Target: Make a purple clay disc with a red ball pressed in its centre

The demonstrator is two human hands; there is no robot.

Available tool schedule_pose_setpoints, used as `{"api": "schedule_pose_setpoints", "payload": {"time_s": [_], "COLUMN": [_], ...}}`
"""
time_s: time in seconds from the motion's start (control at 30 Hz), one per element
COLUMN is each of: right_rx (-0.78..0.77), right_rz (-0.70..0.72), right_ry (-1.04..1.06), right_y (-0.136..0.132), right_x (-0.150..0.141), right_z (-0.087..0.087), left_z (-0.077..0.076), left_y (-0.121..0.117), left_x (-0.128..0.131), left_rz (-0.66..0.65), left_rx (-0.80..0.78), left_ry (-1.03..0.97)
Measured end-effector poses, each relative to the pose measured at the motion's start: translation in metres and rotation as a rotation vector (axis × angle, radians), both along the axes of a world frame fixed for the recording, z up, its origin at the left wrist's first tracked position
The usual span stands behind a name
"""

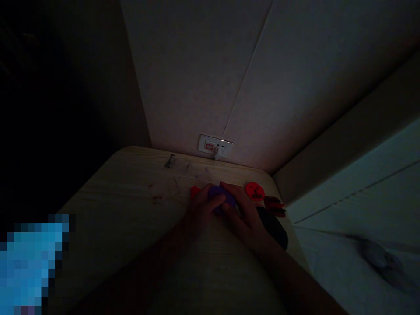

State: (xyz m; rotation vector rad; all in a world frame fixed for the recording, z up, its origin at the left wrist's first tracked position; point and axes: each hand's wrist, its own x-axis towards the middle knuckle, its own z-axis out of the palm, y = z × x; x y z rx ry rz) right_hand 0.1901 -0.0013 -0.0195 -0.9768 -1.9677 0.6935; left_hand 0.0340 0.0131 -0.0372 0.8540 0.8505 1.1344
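A purple rounded piece (215,191), its material unclear in the dim light, is held low over the wooden table (131,188). My left hand (201,205) grips it from the left, with the thumb laid across its front. From the right, my right hand (244,214) closes on the same piece, fingers over its far side. A bit of something red (194,191) shows behind my left hand. Right of my right hand lies a red disc (255,191) with dark face-like marks. A dark oval thing (274,227) is partly covered by my right hand and wrist.
Several red and dark strips (274,206) lie by the table's right edge. Dark smudges (170,161) mark the tabletop. On the wall behind is a socket plate (203,143) with a plug in it. A pale surface with a grey bundle (377,253) is at right.
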Motion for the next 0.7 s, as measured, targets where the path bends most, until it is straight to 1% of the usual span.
{"api": "schedule_pose_setpoints", "payload": {"time_s": [0.1, 0.2, 0.4, 0.53, 0.7], "right_rx": [0.036, 0.041, 0.0, 0.044, 0.1], "right_rz": [-0.017, -0.019, -0.012, -0.024, -0.025], "right_ry": [-0.018, -0.026, -0.032, -0.045, -0.043], "right_y": [0.001, 0.0, -0.001, 0.002, 0.004], "right_x": [0.001, 0.002, -0.001, -0.002, -0.001], "right_z": [0.002, 0.005, 0.003, -0.001, -0.001], "left_z": [-0.005, -0.007, -0.001, 0.002, 0.004], "left_y": [0.0, -0.001, -0.002, -0.003, -0.005], "left_x": [0.0, -0.001, -0.002, -0.002, -0.003], "left_rz": [-0.004, -0.003, 0.02, -0.022, -0.026], "left_rx": [-0.005, 0.022, 0.066, 0.03, 0.073], "left_ry": [-0.023, 0.04, 0.116, 0.074, 0.08]}}
